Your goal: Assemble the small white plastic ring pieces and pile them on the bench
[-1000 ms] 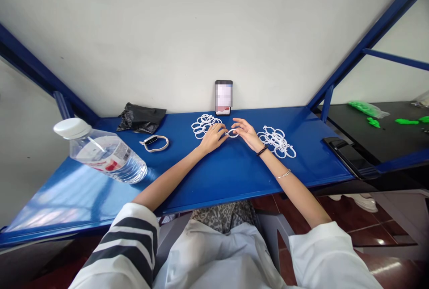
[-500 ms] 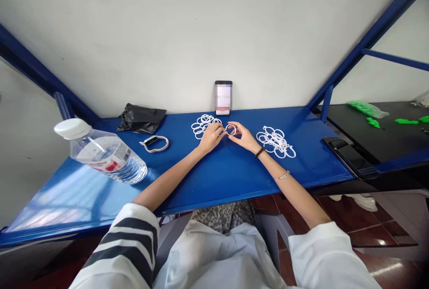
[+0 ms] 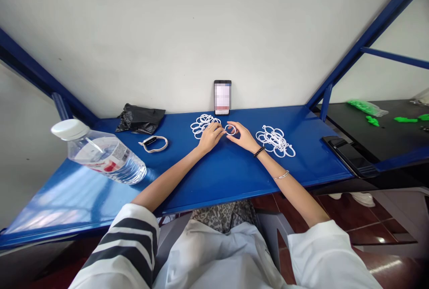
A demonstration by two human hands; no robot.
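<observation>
A white plastic ring (image 3: 231, 135) is held up between my two hands over the blue table (image 3: 208, 177). My right hand (image 3: 245, 137) grips its right side between thumb and fingers. At the ring's left edge, the fingers of my left hand (image 3: 211, 138) are pinched together; the exact contact is partly hidden. Just behind my left hand lies a loose pile of white rings (image 3: 197, 127), partly covered by it. Another heap of white rings (image 3: 274, 140), some with a small eyelet, rests to the right of my right wrist.
A phone (image 3: 222, 97) leans upright against the wall. On the left stand a large water bottle (image 3: 103, 155), a watch with a pale strap (image 3: 156, 144) and a black plastic bag (image 3: 140, 118). At the right edge lies a dark glossy device (image 3: 348, 155), with green pieces (image 3: 367, 108) beyond.
Hardly anything differs: the ring between my hands has turned slightly and shows a little rounder. The whole view has shifted a touch.
</observation>
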